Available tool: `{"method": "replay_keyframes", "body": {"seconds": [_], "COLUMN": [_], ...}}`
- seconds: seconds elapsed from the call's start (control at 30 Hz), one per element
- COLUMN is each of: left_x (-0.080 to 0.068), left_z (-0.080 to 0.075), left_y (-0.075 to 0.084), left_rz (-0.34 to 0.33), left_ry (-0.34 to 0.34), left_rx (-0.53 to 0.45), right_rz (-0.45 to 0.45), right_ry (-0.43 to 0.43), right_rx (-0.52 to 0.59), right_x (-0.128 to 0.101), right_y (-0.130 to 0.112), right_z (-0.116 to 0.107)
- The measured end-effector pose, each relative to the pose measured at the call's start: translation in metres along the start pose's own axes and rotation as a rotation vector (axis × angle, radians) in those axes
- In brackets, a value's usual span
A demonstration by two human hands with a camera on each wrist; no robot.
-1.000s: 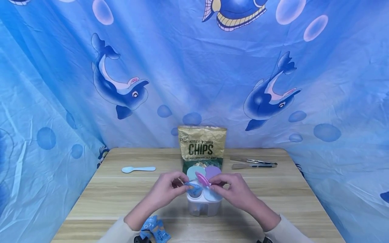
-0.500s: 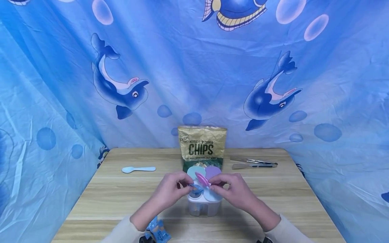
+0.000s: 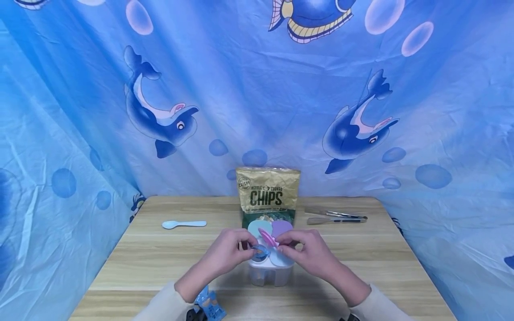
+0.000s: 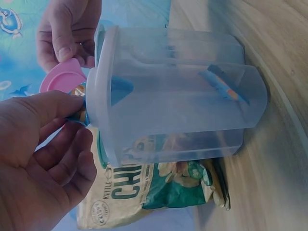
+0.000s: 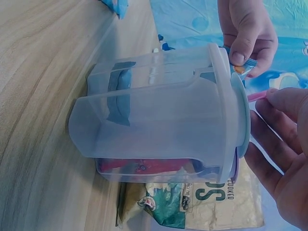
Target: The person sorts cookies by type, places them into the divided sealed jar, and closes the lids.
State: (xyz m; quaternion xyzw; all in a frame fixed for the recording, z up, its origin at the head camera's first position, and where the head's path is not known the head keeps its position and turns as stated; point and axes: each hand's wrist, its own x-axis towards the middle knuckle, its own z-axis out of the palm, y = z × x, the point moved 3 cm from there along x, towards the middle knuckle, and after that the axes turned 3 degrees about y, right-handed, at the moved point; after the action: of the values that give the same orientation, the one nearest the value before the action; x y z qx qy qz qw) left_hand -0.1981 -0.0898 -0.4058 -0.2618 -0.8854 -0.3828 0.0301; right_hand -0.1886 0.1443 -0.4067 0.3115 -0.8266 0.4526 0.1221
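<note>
A clear container (image 3: 268,275) with several coloured flip lids stands at the table's middle. My left hand (image 3: 230,250) pinches a small blue packet (image 3: 263,252) over the front left opening. In the left wrist view, part of that packet shows inside the container's top. My right hand (image 3: 308,250) holds the pink lid (image 3: 267,237) tilted up between thumb and fingers. Another blue packet (image 4: 222,84) lies at the bottom of the same compartment. In the right wrist view, a dark blue packet (image 5: 119,94) and a red packet (image 5: 149,165) show through the walls.
A chip bag (image 3: 268,191) stands right behind the container. To the left lies a light blue spoon (image 3: 184,224); tongs (image 3: 336,219) lie at the back right. Blue packaging (image 3: 212,306) lies near the front edge, partly hidden by my left sleeve.
My left hand has moved slightly right, bringing the blue packet down into the opening. My right hand and the pink lid have stayed in place.
</note>
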Motion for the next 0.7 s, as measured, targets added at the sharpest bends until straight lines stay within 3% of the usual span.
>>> {"method": "replay_keyframes", "body": {"seconds": [0.23, 0.43, 0.6, 0.7], "left_x": [0.005, 0.008, 0.005, 0.003], "left_z": [0.003, 0.012, 0.013, 0.011], "left_y": [0.000, 0.000, -0.001, -0.001], "left_rz": [0.000, 0.086, 0.060, 0.087], "left_ry": [-0.020, -0.060, -0.048, -0.028], "left_rx": [-0.011, 0.078, 0.031, 0.043], "right_rz": [0.013, 0.026, 0.036, 0.032], "right_ry": [0.002, -0.006, -0.009, -0.006], "right_rx": [0.000, 0.007, 0.010, 0.010], "right_x": [0.000, 0.000, 0.000, 0.000], "right_y": [0.002, 0.001, 0.002, 0.002], "right_z": [-0.001, 0.000, 0.001, 0.000]}}
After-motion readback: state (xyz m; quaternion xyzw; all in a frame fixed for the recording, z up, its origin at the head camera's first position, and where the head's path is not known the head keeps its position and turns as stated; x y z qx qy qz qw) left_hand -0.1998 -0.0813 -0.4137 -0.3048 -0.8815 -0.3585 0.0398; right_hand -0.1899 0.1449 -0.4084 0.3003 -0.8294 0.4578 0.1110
